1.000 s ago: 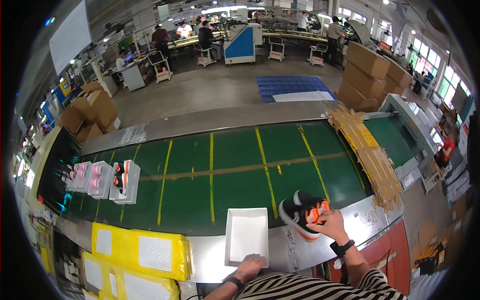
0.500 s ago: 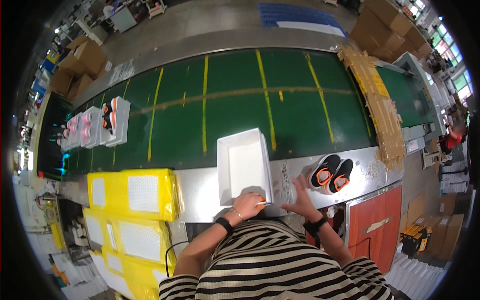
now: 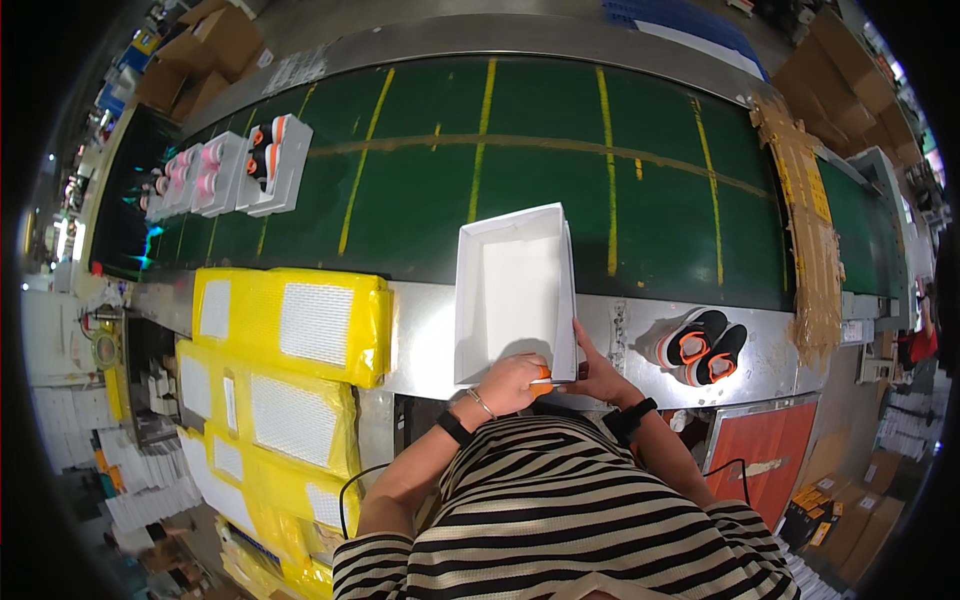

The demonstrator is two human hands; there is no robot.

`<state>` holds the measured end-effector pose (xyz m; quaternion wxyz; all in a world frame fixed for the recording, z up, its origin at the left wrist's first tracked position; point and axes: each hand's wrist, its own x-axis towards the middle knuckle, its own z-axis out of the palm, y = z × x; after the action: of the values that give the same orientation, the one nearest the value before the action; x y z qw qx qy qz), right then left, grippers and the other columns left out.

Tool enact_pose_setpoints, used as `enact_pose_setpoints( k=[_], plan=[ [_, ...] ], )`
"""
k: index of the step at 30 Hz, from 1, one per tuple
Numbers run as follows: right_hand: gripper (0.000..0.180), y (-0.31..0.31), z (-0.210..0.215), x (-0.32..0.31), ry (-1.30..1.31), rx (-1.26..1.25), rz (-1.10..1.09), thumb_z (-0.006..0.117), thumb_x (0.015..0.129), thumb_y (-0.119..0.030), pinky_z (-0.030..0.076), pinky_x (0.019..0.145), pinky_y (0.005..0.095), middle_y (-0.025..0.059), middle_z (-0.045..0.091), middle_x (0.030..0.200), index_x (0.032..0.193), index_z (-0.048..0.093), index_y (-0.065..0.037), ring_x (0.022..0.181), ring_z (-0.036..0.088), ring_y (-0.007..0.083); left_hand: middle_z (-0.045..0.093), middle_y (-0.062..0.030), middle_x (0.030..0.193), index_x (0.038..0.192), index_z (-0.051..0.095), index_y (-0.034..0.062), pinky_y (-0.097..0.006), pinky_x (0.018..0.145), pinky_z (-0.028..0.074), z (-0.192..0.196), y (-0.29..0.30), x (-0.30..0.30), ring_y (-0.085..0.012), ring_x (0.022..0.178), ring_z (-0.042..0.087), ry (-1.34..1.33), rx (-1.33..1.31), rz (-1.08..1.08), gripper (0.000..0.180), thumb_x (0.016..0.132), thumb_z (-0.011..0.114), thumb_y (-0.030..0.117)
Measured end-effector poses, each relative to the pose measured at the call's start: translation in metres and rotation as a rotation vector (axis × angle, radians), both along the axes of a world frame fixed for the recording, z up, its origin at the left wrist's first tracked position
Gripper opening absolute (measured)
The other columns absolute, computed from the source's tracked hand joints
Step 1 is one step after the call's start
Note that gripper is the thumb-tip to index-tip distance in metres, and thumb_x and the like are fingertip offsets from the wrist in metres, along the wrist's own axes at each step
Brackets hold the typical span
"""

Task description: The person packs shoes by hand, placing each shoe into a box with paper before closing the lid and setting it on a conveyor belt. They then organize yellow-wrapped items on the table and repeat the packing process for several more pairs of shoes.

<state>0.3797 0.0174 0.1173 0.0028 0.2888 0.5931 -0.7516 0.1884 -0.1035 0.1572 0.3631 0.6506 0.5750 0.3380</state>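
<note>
A white open shoebox (image 3: 515, 300) with nothing in it lies partly on the green belt, partly on the metal edge before me. At its near end my left hand (image 3: 512, 385) is closed round a small orange tool (image 3: 541, 382) with a thin pale tip; its exact kind is hard to make out. My right hand (image 3: 600, 378) grips the box's near right corner, one finger up along the side wall, the others partly hidden. Right of it, a pair of black shoes (image 3: 703, 347) with orange trim sits on the metal.
Yellow-wrapped packs (image 3: 290, 325) are stacked at the left. Farther along the green conveyor belt (image 3: 420, 190) several grey boxes (image 3: 275, 165) hold shoes. Taped cardboard (image 3: 805, 220) spans the belt at the right. A red-brown panel (image 3: 765, 455) stands below the right edge.
My right hand has come leftward from beside the shoes onto the box's near right corner. The left hand keeps the orange tool at the near end. The view has shifted.
</note>
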Motion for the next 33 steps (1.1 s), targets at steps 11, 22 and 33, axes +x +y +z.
enact_pose_setpoints(
  k=[11,22,33],
  plan=[
    [0.090,-0.005,-0.064,0.070,-0.462,0.282,-0.089,0.060,0.070,0.008,0.054,0.076,0.0369,0.0186,0.052,0.121,0.149,0.025,-0.018,0.094,0.064,0.0275,0.064,-0.0081,0.088,0.087,0.066,0.0037,-0.035,0.073,0.049,0.057,-0.044,-0.072,-0.0297,0.083,0.057,-0.236,0.064,0.149,0.013,0.073,0.066,0.005],
    [0.039,-0.044,-0.078,-0.051,-0.425,1.017,0.284,0.072,0.073,-0.014,0.046,0.085,0.0429,0.0115,0.064,0.106,0.111,0.066,-0.014,0.098,0.058,0.0323,0.061,-0.0023,0.084,0.084,0.066,0.0136,-0.039,0.074,0.047,-0.031,-0.122,-0.088,-0.0239,0.088,0.059,0.517,-0.297,0.126,0.014,0.076,0.055,0.009],
    [0.022,-0.052,-0.098,0.023,-0.570,0.964,0.224,0.069,0.073,-0.006,0.050,0.076,0.0404,0.0098,0.067,0.091,0.092,0.074,-0.016,0.087,0.063,0.0319,0.065,-0.0115,0.099,0.103,0.067,0.0103,-0.039,0.085,0.048,-0.093,-0.086,-0.097,-0.0312,0.097,0.061,-0.007,-0.247,0.244,0.031,0.079,0.071,0.030]
  ],
)
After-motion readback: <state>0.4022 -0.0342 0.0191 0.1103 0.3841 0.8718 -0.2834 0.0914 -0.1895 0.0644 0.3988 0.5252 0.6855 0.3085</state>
